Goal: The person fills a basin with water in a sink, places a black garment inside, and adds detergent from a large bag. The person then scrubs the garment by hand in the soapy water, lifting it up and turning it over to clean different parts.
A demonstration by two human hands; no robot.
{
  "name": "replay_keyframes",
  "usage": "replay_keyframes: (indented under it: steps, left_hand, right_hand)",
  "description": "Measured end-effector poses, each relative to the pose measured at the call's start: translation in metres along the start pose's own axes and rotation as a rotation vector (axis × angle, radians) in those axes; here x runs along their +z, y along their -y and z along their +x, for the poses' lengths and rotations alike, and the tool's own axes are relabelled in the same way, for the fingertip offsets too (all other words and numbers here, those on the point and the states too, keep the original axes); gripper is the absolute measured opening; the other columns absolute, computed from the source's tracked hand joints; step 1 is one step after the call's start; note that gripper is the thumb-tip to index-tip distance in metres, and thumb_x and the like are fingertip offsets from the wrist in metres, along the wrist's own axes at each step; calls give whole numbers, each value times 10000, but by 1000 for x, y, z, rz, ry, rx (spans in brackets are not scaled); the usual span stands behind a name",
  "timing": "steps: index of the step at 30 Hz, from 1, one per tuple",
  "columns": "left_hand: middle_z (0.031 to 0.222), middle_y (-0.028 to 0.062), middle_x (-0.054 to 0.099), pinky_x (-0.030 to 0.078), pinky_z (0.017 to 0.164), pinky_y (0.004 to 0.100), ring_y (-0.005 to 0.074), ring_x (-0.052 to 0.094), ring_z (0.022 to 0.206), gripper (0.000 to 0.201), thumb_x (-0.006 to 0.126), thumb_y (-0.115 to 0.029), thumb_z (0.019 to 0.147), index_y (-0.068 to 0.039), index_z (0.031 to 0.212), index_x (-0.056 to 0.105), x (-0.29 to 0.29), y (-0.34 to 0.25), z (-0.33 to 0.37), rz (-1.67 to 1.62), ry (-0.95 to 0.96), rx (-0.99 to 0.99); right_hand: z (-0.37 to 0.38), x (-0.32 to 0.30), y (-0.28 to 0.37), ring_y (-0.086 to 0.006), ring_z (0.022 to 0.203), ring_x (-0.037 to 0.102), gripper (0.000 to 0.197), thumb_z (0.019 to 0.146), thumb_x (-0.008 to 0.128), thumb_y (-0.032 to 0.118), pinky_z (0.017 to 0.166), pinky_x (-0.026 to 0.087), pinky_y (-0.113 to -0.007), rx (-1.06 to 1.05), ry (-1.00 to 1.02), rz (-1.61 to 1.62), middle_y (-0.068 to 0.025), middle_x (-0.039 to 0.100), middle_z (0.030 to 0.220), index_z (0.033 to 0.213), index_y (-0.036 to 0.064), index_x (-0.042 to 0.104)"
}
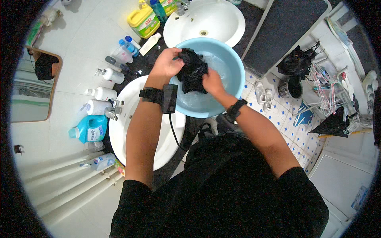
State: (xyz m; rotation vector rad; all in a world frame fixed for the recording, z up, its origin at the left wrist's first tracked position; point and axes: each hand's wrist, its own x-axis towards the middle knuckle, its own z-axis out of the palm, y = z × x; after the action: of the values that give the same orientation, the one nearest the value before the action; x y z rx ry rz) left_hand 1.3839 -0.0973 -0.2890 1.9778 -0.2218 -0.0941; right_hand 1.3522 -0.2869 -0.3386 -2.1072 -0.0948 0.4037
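A wet-looking piece of black cloth (193, 73), bunched up, is held over a light blue plastic basin (237, 73) with water in it. My left hand (170, 62) grips its upper left part, thumb and fingers closed on the fabric at the basin's rim. Lower on the right side, my right hand (213, 82) is closed on the same cloth, its fingertips partly hidden by the folds. What kind of garment the cloth is does not show. Straps circle both my wrists, and a black box sits on the left one.
White sinks (204, 23) (168, 135) lie beyond and left of the basin. Pump bottles (106, 74), a blue detergent jug (93, 129) and yellow jugs (143, 22) line the counter's wall side. Shoes (263, 96), a dark bucket (291, 89) and hangers (323, 79) are at right.
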Motion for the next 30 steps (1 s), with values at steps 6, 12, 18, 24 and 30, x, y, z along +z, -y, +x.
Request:
replay_keyframes:
  steps: [6, 12, 18, 24, 30]
  left_hand:
    - [1196, 163, 475, 343, 950, 417, 294, 414, 1149, 545, 623, -124, 739, -42, 1246, 439, 59, -30, -34, 104, -12, -83]
    - [947, 184, 587, 458, 797, 430, 375, 551, 896, 343, 603, -106, 710, -29, 1043, 571, 54, -31, -27, 474, -238, 128]
    - [920, 151, 602, 454, 802, 415, 342, 572, 830, 261, 497, -33, 705, -61, 920, 644, 22, -54, -19, 648, -476, 339]
    - [703, 192, 607, 448, 630, 339, 300, 576, 622, 269, 420, 7, 686, -25, 787, 668, -8, -108, -9, 210, -626, 268]
    - [556, 85, 571, 393, 494, 260, 138, 479, 482, 346, 401, 26, 661, -76, 787, 707, -43, -118, -5, 272, -707, 237]
  right_hand:
    - [2, -39, 13, -384, 914, 574, 307, 780, 508, 99, 818, 439, -417, -261, -185, 136, -243, 588, 959, 1057, -34, 508]
    - [-5, -63, 50, -404, 854, 577, 259, 711, 608, 111, 782, 461, -429, -388, -185, -98, -243, 601, 911, 943, 2, 579]
    - [-10, -68, 51, -359, 826, 575, 289, 680, 627, 0, 734, 463, -388, -515, -236, -338, -201, 588, 877, 962, 24, 568]
    - [17, -87, -3, -342, 894, 570, 353, 663, 535, -66, 812, 453, -388, -238, -256, -103, -197, 582, 916, 995, 29, 611]
    - [16, -100, 6, -287, 856, 620, 295, 738, 518, 7, 778, 465, -342, -361, -394, -187, -213, 628, 896, 1019, 25, 603]
